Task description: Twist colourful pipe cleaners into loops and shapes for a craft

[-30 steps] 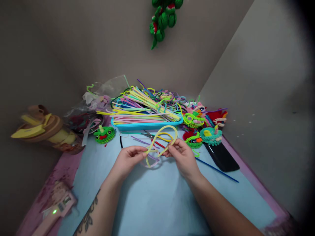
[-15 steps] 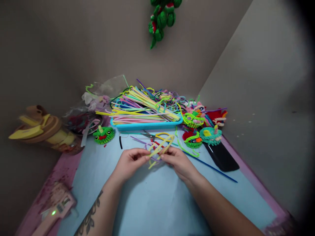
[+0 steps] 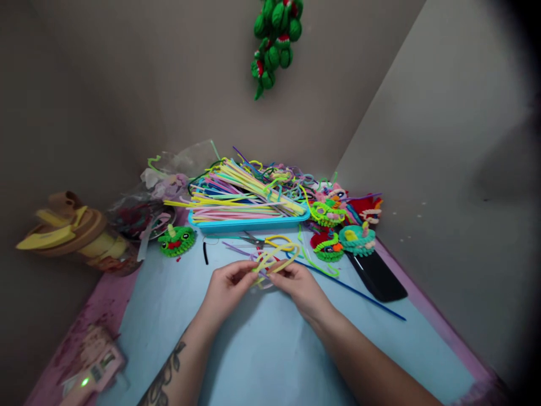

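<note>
Head view: over the light blue table (image 3: pixel 257 355), the left hand (image 3: pixel 233 283) and the right hand (image 3: pixel 299 285) face each other, nearly meeting, each with thumb and forefinger closed in a pinch. Between them they hold a pale yellow fuzzy stem (image 3: pixel 267 260), bent into crossing loops, the widest bowing upward near the right hand. Behind it, partly hidden, lie yellow-handled metal scissors (image 3: pixel 279 241) and thin purple stems (image 3: pixel 237 250). To the right, a bent bright green stem (image 3: pixel 318 268) lies just beside a long straight dark blue stem (image 3: pixel 353 290). Farther back, a bright blue rectangular tray (image 3: pixel 253 226) is heaped with multicoloured fuzzy stems (image 3: pixel 249 189). Left of the tray's front edge sits a green fuzzy figure with a red mouth (image 3: pixel 177 242); to its right, a turquoise fuzzy figure (image 3: pixel 357 239) sits at the end of a flat black rectangular slab (image 3: pixel 378 276). At the lower left lies a pink device with a lit green light (image 3: pixel 99 369).
</note>
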`<state>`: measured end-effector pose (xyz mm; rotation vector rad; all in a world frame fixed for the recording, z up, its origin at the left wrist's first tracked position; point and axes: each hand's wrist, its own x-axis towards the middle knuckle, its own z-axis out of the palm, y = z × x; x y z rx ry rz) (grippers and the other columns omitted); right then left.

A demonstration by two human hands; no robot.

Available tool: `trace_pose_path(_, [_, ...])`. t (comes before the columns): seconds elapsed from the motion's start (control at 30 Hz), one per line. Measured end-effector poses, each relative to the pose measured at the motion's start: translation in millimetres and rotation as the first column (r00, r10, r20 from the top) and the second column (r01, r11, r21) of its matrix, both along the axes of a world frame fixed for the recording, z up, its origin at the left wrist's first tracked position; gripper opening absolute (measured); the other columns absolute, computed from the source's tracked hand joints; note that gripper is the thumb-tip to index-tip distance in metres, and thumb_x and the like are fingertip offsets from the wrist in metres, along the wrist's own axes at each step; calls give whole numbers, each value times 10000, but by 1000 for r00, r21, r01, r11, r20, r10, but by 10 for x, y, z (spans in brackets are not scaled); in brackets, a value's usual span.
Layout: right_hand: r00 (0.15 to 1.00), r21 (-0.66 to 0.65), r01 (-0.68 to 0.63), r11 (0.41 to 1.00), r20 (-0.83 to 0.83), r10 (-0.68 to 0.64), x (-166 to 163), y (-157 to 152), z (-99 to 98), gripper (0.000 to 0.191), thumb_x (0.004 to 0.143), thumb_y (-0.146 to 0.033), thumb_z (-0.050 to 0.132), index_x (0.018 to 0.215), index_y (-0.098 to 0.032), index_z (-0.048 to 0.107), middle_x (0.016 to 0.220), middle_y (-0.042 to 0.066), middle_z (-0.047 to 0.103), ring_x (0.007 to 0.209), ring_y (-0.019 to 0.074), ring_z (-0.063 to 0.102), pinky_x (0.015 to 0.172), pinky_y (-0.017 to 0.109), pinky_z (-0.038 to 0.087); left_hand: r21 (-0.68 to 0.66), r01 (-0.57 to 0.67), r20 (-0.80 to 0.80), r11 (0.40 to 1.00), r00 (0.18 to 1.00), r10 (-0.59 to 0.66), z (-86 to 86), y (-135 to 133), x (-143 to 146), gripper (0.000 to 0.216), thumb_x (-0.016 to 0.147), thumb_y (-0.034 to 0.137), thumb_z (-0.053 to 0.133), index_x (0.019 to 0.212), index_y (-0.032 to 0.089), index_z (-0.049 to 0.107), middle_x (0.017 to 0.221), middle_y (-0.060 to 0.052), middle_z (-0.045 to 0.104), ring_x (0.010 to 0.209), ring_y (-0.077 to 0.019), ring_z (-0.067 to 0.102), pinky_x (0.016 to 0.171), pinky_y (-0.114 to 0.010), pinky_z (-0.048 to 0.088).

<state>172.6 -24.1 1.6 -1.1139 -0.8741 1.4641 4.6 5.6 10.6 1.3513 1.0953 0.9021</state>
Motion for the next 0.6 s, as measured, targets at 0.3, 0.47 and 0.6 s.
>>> trace_pose_path(0.3, [987, 80, 44, 996, 150, -56, 3, 21, -70, 239, 685, -341, 693, 818, -163, 606, 732, 7, 601, 665, 140, 538, 631, 269, 433, -211, 128, 176, 969, 980, -92, -14, 18, 9, 472, 613, 208, 754, 1051, 107, 611, 666, -48, 706, 605, -153, 644, 594, -234, 473])
trace_pose_path(0.47, [718, 455, 253, 854, 503, -480, -28, -58, -65, 168, 753, -228, 621, 873, -207, 506, 752, -18, 498, 648, 127, 463, 615, 262, 423, -229, -49, 229, 972, 968, 103, -70, 37, 25, 498, 605, 207, 768, 1063, 125, 590, 686, -34, 703, 603, -137, 644, 610, -226, 482])
trace_pose_path(0.6, [508, 634, -225, 740, 724, -466, -97, -156, -43, 204, 836, -99, 483, 975, -213, 580, 851, 51, 551, 834, 190, 499, 756, 338, 438, -270, -103, 335, 957, 922, 193, -67, 5, 112, 483, 570, 183, 792, 1014, 140, 607, 957, -75, 697, 676, -137, 659, 672, -246, 504])
